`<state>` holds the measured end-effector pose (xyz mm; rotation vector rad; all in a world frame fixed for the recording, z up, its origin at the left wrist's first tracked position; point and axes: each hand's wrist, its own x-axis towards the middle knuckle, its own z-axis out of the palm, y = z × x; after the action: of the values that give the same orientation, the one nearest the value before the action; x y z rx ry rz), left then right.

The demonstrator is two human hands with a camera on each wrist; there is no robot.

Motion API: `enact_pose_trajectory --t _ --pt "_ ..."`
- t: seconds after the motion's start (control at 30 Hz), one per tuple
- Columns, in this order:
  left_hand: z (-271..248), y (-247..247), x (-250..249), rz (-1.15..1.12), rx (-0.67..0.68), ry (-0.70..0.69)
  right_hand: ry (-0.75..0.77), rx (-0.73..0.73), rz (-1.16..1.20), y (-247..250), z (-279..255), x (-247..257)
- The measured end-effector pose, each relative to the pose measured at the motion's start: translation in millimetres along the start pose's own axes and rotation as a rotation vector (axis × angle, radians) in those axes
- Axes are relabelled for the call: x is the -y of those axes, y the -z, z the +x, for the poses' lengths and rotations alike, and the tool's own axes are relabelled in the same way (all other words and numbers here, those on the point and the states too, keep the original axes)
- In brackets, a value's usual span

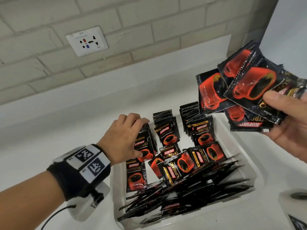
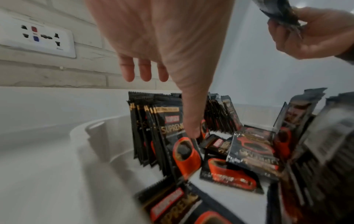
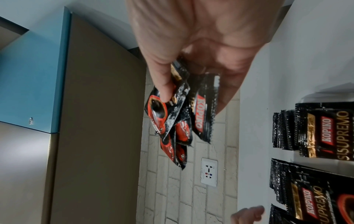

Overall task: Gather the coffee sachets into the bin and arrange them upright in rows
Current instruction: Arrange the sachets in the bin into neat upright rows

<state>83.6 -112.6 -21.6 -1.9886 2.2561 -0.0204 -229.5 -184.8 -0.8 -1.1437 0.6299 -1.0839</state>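
A white bin (image 1: pixel 239 146) holds black-and-red Kopiko coffee sachets. Three upright rows stand at its far end: left row (image 1: pixel 147 145), middle row (image 1: pixel 166 128), right row (image 1: pixel 199 125). Several loose sachets (image 1: pixel 182 188) lie flat or tilted in the near part. My left hand (image 1: pixel 137 136) straddles the left row (image 2: pixel 153 121): its straight thumb (image 2: pixel 193 130) presses the front sachet and its fingers (image 2: pixel 143 72) hang relaxed over the tops. My right hand (image 1: pixel 274 117) is raised above the bin's right side and pinches a fan of several sachets (image 1: pixel 245 87), also seen in the right wrist view (image 3: pixel 172 128).
The bin sits on a white counter (image 1: pixel 66 122) against a pale brick wall with a power socket (image 1: pixel 87 41). A white panel (image 1: pixel 290 22) rises at the far right. A white round object (image 1: pixel 295 196) lies right of the bin.
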Motion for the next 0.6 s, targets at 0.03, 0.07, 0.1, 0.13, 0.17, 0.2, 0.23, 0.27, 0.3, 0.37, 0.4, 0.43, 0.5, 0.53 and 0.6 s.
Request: enact_pose_trajectory --t 0.03,0.07,0.1,0.13,0.17,0.2,0.23,0.27,0.3,0.37,0.4,0.43,0.5,0.53,0.6 --pt "2 4 -3 -0.028 -0.015 0.011 -0.005 0.000 0.000 0 0 1" --pt "4 8 -5 -0.084 -0.065 0.031 -0.015 -0.004 -0.003 -1 -1 2" --pt "5 15 -6 -0.177 -0.110 0.073 -0.032 -0.013 -0.001 0 -1 2" --pt "5 24 -6 -0.298 -0.178 0.103 -0.064 -0.016 0.003 -1 -2 2" --pt "4 36 -8 -0.448 -0.230 0.124 -0.108 0.003 -0.003 -2 -1 1" --pt "3 48 -10 -0.626 -0.280 0.129 -0.160 0.044 -0.032 -4 -1 -1" --pt "1 59 -12 -0.803 -0.317 0.123 -0.210 0.099 -0.087 -6 1 -4" --pt "0 68 -16 -0.947 -0.346 0.102 -0.257 0.140 -0.145 -8 3 -7" --pt "0 73 -19 -1.048 -0.362 0.079 -0.297 0.159 -0.194 -11 6 -10" --pt "2 79 -31 -1.140 -0.351 0.047 -0.338 0.173 -0.260 -19 13 -13" --pt "3 81 -39 -1.130 -0.316 0.047 -0.336 0.187 -0.304 -25 17 -13" --pt "5 81 -47 -1.094 -0.257 0.057 -0.320 0.218 -0.357 -30 20 -12" --pt "9 76 -62 -1.062 -0.078 0.089 -0.290 0.277 -0.449 -41 24 -8" --pt "10 72 -68 -1.112 0.015 0.105 -0.281 0.301 -0.473 -46 26 -5" --pt "12 65 -75 -1.248 0.090 0.145 -0.255 0.339 -0.472 -55 30 -1"
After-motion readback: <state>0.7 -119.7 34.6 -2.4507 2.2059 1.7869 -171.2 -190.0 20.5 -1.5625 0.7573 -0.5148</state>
